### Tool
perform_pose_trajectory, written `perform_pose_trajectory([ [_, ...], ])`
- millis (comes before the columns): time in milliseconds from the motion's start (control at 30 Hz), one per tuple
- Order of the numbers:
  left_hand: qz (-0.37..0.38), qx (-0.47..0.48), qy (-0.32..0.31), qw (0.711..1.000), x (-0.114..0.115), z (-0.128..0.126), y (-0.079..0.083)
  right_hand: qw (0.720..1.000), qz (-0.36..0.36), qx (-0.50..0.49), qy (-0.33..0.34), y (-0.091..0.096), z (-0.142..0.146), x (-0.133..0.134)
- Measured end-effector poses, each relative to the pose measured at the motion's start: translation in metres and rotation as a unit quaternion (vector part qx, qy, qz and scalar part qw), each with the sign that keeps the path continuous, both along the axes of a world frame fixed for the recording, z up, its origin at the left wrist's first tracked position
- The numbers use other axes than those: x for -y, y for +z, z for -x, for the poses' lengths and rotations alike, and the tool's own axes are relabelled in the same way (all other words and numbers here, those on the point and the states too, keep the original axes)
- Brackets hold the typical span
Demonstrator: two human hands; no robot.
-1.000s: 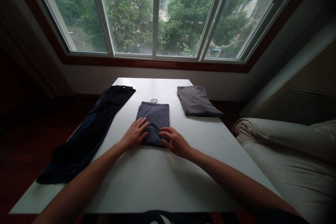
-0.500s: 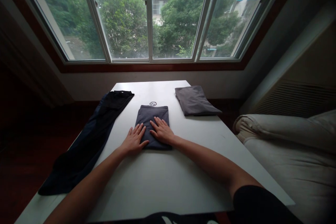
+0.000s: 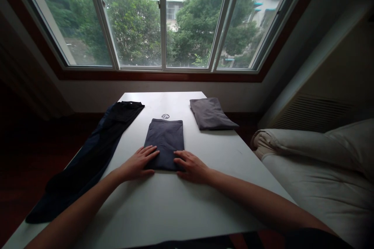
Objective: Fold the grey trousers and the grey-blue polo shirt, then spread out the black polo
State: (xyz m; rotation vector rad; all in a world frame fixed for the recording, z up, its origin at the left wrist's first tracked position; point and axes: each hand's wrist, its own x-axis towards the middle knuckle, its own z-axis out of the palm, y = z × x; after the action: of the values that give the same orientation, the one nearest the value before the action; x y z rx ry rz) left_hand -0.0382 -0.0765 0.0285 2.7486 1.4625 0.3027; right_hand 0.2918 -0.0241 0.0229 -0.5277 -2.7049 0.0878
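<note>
White table [image 3: 163, 210]: 2 pieces look done, grey cloth [image 3: 213, 113] near far right corner, slate cloth [image 3: 165, 138] folded at centre. Left hand [image 3: 140, 163], right hand [image 3: 193, 168] loosely spread at its near corners, gripping nothing. 1 looks left: dark garment [image 3: 87, 163], perhaps trousers, along left edge.

Slate-grey cloth [image 3: 165, 138]; folded rectangular, lying flat
</note>
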Motion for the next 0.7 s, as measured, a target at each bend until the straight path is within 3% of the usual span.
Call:
perform_pose_trajectory([
  [133, -0.074, 0.025, 0.008, 0.997, 0.023, 0.007, -0.01, 0.998, -0.042, 0.004, 0.042, 0.003, -0.007, 0.002],
  [233, -0.085, 0.03, 0.013, 0.996, 0.032, 0.017, -0.013, 0.997, -0.048, 0.023, 0.049, 0.006, -0.006, 0.001],
  [400, -0.095, 0.048, 0.038, 0.994, 0.031, 0.032, -0.015, 0.998, -0.05, 0.032, 0.025, 0.007, -0.005, -0.002],
  [567, -0.091, 0.109, 0.065, 0.988, 0.031, 0.034, -0.021, 1.0, 0.0, 0.008, -0.005, 0.011, -0.006, 0.005],
  [700, -0.101, 0.107, 0.06, 0.987, 0.033, 0.03, -0.019, 0.998, -0.057, 0.02, -0.029, 0.007, -0.002, 0.007],
])
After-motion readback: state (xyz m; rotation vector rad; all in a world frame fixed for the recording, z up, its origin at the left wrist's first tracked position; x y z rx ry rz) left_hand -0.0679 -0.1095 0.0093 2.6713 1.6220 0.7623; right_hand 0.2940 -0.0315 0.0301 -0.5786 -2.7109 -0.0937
